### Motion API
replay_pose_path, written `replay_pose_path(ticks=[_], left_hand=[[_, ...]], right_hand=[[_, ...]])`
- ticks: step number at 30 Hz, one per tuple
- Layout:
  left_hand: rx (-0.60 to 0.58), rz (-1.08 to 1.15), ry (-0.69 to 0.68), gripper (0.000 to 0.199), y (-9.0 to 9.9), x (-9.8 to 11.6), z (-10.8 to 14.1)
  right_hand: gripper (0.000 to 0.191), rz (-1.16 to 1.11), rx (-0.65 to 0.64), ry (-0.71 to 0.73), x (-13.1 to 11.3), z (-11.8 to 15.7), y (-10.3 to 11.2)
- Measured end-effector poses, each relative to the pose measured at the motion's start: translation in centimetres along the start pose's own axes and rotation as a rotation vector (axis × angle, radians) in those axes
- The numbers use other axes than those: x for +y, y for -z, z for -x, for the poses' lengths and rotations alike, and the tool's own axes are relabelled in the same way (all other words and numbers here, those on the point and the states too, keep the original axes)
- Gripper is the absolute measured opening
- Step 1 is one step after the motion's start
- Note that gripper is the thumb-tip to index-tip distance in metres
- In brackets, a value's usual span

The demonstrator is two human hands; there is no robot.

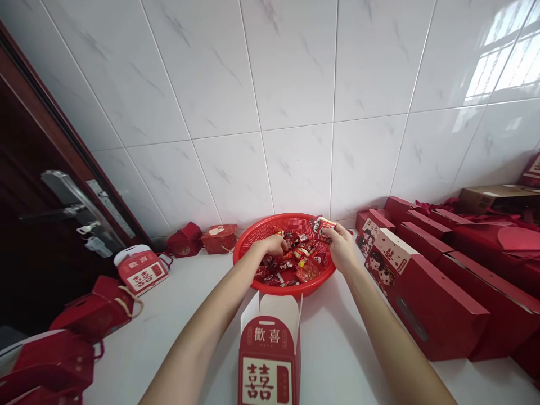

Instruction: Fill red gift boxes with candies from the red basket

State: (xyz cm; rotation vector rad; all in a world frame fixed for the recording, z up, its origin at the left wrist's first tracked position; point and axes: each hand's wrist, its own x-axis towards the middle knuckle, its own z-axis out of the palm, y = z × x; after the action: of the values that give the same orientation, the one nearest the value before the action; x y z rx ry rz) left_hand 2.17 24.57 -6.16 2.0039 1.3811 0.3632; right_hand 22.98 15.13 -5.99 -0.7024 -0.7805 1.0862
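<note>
A red plastic colander basket [248, 225] stands against the wall, filled with wrapped candies [301, 256] in red and yellow wrappers. My left hand [272, 246] is down inside it, fingers curled among the candies; what they grip is hidden. Over the basket's right rim, my right hand [341, 244] pinches a small red-and-white candy packet [325, 229]. Between my forearms, in front of the basket, stands a red gift box [270, 337] with white flaps standing up and its top open.
Folded red gift boxes [99, 306] line the left side by a dark door with a metal handle [80, 208]. Two small red boxes [219, 238] sit at the wall. Several large red boxes [430, 304] stand in rows at right, with a cardboard carton [498, 197] behind.
</note>
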Motion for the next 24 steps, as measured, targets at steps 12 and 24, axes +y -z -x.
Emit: replay_pose_path(ticks=[12,24], left_hand=[[-0.234,-0.403,0.108,0.026,-1.0,3.2,1.2],[-0.242,-0.224,0.061,0.025,0.0,4.0,2.2]], right_hand=[[0.023,0.004,0.002,0.003,0.2,0.0,0.1],[0.023,0.006,-0.016,-0.019,-0.1,0.2,-0.1]])
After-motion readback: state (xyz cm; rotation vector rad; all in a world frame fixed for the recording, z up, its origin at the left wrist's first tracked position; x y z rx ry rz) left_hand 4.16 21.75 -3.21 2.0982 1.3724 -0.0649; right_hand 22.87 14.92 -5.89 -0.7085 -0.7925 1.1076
